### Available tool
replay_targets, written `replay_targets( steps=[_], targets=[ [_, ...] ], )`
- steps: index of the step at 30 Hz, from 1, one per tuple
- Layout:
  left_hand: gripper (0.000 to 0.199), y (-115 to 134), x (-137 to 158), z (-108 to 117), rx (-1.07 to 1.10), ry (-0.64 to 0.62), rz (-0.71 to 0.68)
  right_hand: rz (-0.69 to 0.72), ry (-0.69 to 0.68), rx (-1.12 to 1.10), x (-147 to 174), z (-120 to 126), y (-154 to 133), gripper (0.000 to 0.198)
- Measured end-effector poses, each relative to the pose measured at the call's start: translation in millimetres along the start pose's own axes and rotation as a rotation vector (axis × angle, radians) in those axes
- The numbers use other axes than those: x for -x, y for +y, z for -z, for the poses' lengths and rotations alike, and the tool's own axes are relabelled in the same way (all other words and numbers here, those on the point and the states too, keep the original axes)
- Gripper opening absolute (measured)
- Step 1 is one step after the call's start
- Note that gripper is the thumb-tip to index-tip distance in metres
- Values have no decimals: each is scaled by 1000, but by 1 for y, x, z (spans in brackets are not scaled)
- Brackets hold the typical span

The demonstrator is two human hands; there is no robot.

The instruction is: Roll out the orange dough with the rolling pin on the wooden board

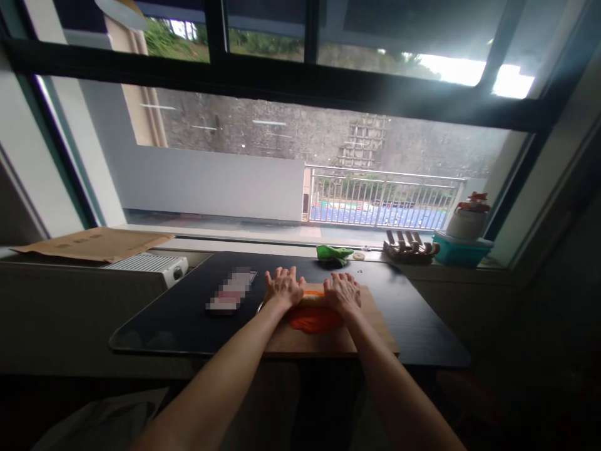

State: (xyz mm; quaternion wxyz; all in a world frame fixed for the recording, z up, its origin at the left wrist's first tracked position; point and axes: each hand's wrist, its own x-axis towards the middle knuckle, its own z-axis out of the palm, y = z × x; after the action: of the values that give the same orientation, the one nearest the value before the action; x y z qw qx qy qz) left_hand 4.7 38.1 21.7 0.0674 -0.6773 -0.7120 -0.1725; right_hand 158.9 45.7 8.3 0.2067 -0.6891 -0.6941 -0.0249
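A wooden board [375, 326] lies at the front of the dark table. On it is a flattened, bright orange sheet [315, 321] that looks like dough or clay. A pale rolling pin [314, 301] crosses this sheet, with orange showing on both its near and far sides. My left hand [284, 287] rests on the pin's left end, palm down, fingers stretched forward. At the other end, my right hand [344, 292] lies over the pin in the same way, fingers spread. Both palms hide the pin's ends.
Left of the board, a phone-like object [231, 292], partly blurred, lies on the black table [178, 322]. A green cloth [333, 254] sits at the far edge. Along the windowsill stand a brown rack [409, 247] and a teal box [462, 249]. Brown paper [94, 243] covers part of the radiator.
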Motion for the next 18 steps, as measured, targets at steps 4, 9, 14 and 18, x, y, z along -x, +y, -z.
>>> replay_targets(
  steps=[4,9,14,18],
  targets=[
    [46,0,-30,-6,5,-8,29,-5,-19,-12,-33,-3,-2,42],
    [47,-3,-46,-13,10,-54,53,4,-58,-18,-48,-5,-2,44],
    [50,-5,-28,-12,12,-91,58,19,-49,-10,-25,-2,-1,41],
    [50,-5,2,-6,-5,-48,16,46,-8,-1,10,3,0,36]
  ],
)
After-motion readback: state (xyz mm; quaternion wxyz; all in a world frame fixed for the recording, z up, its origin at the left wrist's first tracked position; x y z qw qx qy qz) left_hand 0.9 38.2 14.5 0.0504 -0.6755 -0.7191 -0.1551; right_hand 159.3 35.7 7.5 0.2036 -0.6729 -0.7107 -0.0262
